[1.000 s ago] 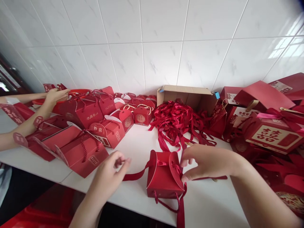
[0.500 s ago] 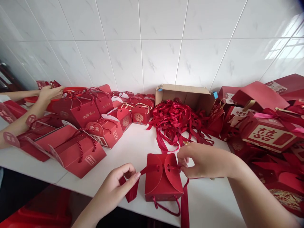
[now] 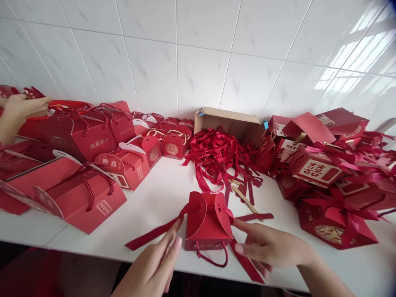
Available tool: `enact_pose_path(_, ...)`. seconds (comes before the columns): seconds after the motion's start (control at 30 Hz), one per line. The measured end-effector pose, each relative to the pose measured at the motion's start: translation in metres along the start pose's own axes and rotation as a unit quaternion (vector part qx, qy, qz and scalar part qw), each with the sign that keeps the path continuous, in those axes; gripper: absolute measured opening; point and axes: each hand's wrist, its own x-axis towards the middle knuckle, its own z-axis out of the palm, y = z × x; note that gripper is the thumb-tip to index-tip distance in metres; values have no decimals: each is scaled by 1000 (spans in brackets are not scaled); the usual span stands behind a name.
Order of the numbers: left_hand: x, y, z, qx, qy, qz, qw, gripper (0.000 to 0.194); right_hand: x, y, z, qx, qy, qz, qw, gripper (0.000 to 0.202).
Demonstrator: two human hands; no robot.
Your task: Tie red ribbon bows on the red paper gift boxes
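A small red box [image 3: 208, 225] with curved top flaps stands at the table's front edge, its twisted cord handle hanging toward me. A red ribbon [image 3: 151, 234] passes through the holes in the flaps, one end lying out to the left and the other running down at the right. My left hand [image 3: 156, 262] is just left of the box, fingers apart, index fingertip by the ribbon. On the other side, my right hand [image 3: 269, 246] has its fingers spread, with the index fingertip near the box's right side and the thumb by the ribbon's right end.
A heap of red ribbons [image 3: 216, 154] spills from a cardboard box [image 3: 244, 123] by the wall. Red gift boxes [image 3: 93, 202] fill the left; beribboned boxes [image 3: 318, 169] are piled at right. Flat strips [image 3: 247, 200] lie behind my right hand. Another person's hand [image 3: 24, 109] is far left.
Both hands have let go of the ribbon and opened. Its ends now lie on the table at either side. My right hand has moved lower, and the view has turned to the right.
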Motion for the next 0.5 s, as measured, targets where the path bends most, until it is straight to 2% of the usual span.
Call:
enact_pose_path(0.07,7,9,0,-12,10,15,1000,50,6,8,6,84,47,-1,995,73)
enact_pose_path(0.1,10,13,1,-23,29,23,999,53,7,9,9,115,92,-14,989,72)
enact_pose_path(0.17,14,19,3,-53,71,28,996,58,7,10,16,169,189,-59,966,62)
enact_pose_path(0.23,17,20,5,-91,97,30,991,59,5,10,23,219,241,-94,941,49)
enact_pose_path(0.3,20,19,7,-138,118,37,983,54,3,11,31,250,225,-76,939,50)
enact_pose_path(0.4,24,18,12,-204,137,48,968,43,6,17,41,254,171,-8,952,65)
enact_pose_path(0.5,29,21,17,-237,123,41,963,38,13,21,48,288,150,2,946,78)
